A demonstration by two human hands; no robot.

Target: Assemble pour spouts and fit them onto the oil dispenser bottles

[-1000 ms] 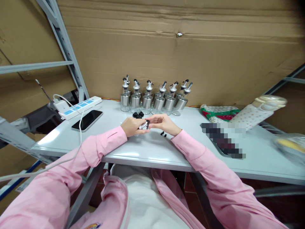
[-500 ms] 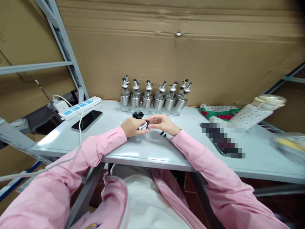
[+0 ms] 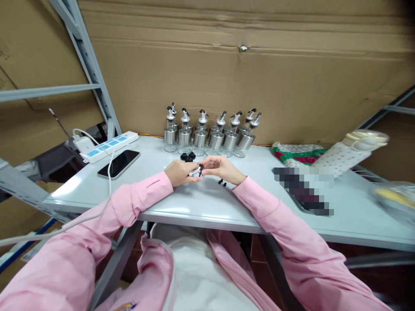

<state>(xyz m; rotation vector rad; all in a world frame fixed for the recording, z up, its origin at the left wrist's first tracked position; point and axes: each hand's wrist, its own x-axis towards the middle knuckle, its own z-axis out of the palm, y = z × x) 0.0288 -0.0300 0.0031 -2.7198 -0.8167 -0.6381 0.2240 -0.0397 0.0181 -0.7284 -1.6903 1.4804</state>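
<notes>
Gripping a white pourer top (image 3: 195, 172) in curled fingers, the left hand (image 3: 177, 173) in the head view holds it over the worktop (image 3: 207, 203), midway between front and back edges. The right hand (image 3: 225, 169) pinches its black lever (image 3: 201, 170); whether that is seated cannot be told. Along the back edge, the clearly visible bottles (image 3: 200, 139) already wear tops and look finished. Apparently left are this piece, the loose black stoppers (image 3: 188, 157) toward the back edge and small black pieces (image 3: 225, 184) nearer the front edge.
</notes>
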